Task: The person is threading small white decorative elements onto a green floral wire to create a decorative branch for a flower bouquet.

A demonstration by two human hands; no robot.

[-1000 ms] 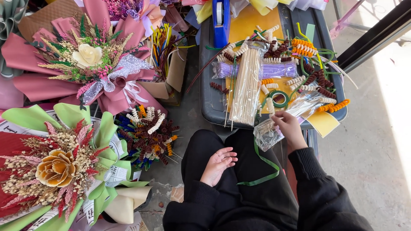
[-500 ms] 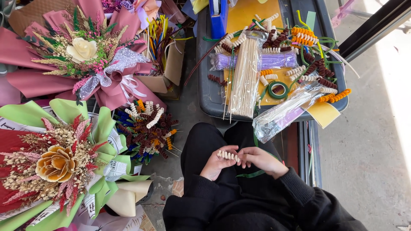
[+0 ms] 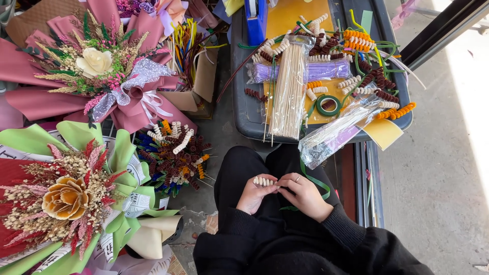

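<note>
Pinching ribbed cream spiral, left hand, right hand

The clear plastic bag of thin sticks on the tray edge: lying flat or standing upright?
Lying flat: the clear plastic bag rests lengthwise, overhanging the grey tray.

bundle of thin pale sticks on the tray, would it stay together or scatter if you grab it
The bundle of thin sticks looks loose, with ends splaying at the bottom, so it would probably scatter unless gripped around the middle. The sticks seem light and slender, likely snapping or bending easily. Being round, strays might roll on the grey tray.
</note>
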